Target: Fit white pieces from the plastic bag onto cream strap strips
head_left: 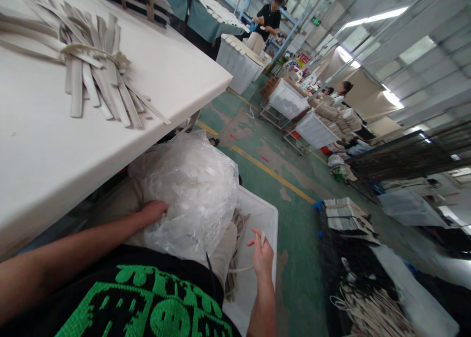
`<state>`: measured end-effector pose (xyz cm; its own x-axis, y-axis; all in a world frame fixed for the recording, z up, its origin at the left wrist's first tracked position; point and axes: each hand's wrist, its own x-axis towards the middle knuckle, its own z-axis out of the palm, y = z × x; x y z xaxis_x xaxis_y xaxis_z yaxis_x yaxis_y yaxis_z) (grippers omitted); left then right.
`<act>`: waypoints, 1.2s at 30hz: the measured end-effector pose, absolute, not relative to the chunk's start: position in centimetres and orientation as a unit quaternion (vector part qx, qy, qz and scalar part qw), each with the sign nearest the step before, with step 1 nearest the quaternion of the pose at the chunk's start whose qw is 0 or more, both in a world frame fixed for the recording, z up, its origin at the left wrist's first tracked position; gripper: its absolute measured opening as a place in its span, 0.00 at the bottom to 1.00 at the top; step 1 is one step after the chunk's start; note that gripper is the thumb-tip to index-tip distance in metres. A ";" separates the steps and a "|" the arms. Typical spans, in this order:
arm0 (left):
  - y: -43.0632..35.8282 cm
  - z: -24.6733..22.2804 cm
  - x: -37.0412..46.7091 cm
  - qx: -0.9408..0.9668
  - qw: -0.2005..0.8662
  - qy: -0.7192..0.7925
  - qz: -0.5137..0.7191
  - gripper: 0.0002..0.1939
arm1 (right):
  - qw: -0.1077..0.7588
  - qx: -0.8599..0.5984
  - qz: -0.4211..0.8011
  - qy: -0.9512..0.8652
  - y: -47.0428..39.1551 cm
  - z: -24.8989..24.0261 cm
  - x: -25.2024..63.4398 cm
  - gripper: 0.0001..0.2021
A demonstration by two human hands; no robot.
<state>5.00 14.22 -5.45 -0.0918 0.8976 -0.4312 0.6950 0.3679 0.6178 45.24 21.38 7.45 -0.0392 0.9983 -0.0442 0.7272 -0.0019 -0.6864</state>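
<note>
A clear plastic bag (pixel 195 190) full of small white pieces rests on my lap. My left hand (pixel 155 212) is at the bag's left side with its fingers curled in against the plastic; the fingertips are partly hidden. Over a white plastic bin (pixel 270 219) at my right side, my right hand (pixel 262 252) pinches a narrow beige strip (pixel 241 269), which trails left towards my leg. More beige and grey strips (pixel 235 248) lie inside the bin, partly behind my knee.
On the white table (pixel 147 141) at left lies a tied bundle of grey-beige strips (pixel 99 72). A pile of strips (pixel 375 310) and stacked pieces (pixel 346 214) sit right of the green floor (pixel 301 258). A person (pixel 270 20) stands farther back, near white bins (pixel 287 99).
</note>
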 end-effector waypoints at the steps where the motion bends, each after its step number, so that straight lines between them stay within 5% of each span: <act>1: 14.3 -5.4 5.0 0.542 0.392 0.731 0.135 0.03 | 0.250 -0.646 0.297 -0.657 21.2 7.3 44.8 0.32; 10: 14.1 0.6 5.5 0.518 0.398 0.695 0.299 0.15 | 0.353 -0.565 0.553 -0.500 20.5 8.3 39.2 0.29; 19: 10.9 9.7 5.1 0.382 0.457 0.610 0.523 0.19 | 0.163 -0.383 0.736 -0.533 18.8 9.5 29.2 0.26; 22: 10.3 10.6 5.6 0.367 0.474 0.594 0.537 0.20 | 0.120 -0.348 0.751 -0.549 18.0 9.6 26.3 0.26; 29: 10.0 11.1 6.4 0.377 0.483 0.598 0.517 0.21 | 0.255 -0.388 0.711 -0.529 18.6 11.3 24.2 0.23; 36: 10.1 11.0 6.0 0.420 0.480 0.591 0.494 0.21 | 0.264 -0.393 0.740 -0.478 20.6 12.8 25.8 0.32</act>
<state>6.01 10.12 11.04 -0.1867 0.9703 -0.1537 0.0222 0.1605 0.9868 25.75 20.55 12.84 -0.5515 0.7669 -0.3283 -0.0154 -0.4028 -0.9151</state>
